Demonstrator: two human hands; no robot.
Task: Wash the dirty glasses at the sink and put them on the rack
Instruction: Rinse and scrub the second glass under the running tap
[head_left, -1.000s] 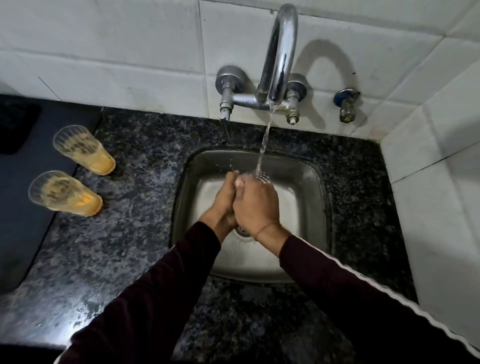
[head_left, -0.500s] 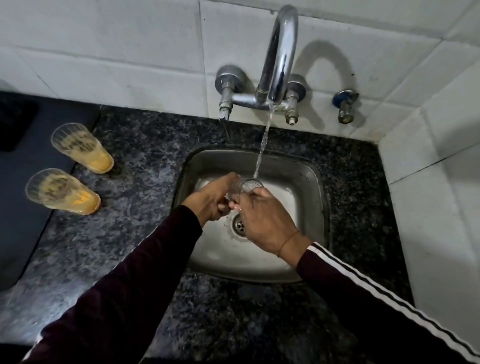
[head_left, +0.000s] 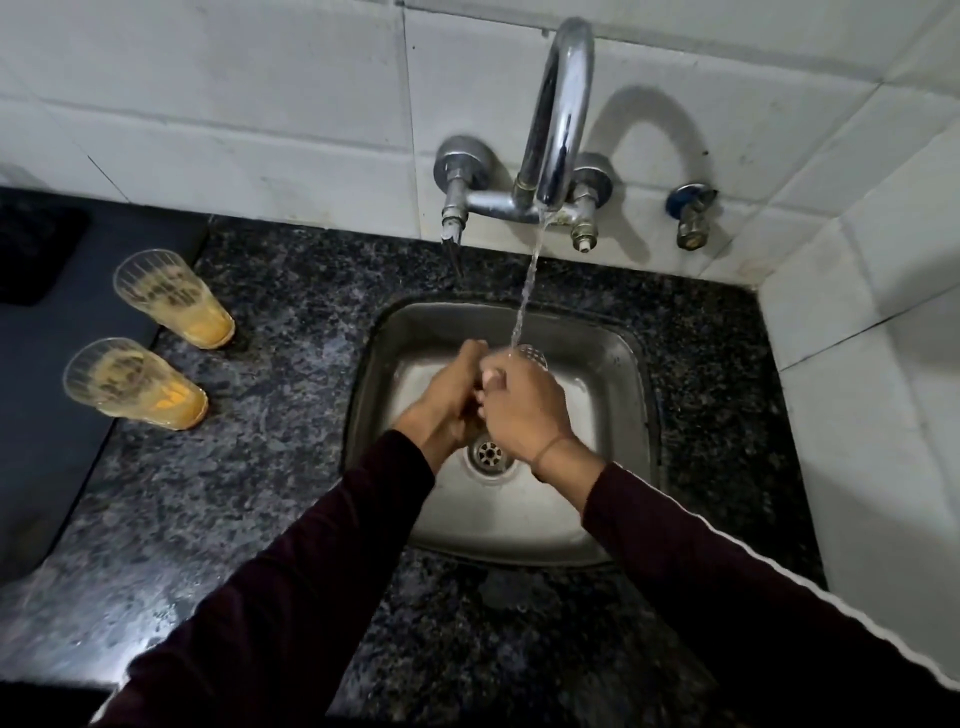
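Observation:
Over the steel sink (head_left: 618, 358) both my hands hold one clear glass (head_left: 531, 355) under the running water from the tap (head_left: 558, 119). My right hand (head_left: 519, 410) grips the glass from the right; only its rim shows past my fingers. My left hand (head_left: 449, 397) is pressed against the glass from the left, fingers curled round it. Two dirty glasses with orange residue stand on the counter at the left, one farther back (head_left: 174, 298) and one nearer (head_left: 132, 383).
Dark speckled granite counter (head_left: 291, 467) surrounds the sink. White tiled walls rise behind and at the right. A small valve (head_left: 691, 218) sticks out of the wall right of the tap. A dark surface (head_left: 47, 332) lies at the far left. The drain (head_left: 488, 453) is below my hands.
My hands drew apart and lowered half a second ago, baring the glass rim under the stream, then closed together round the glass again.

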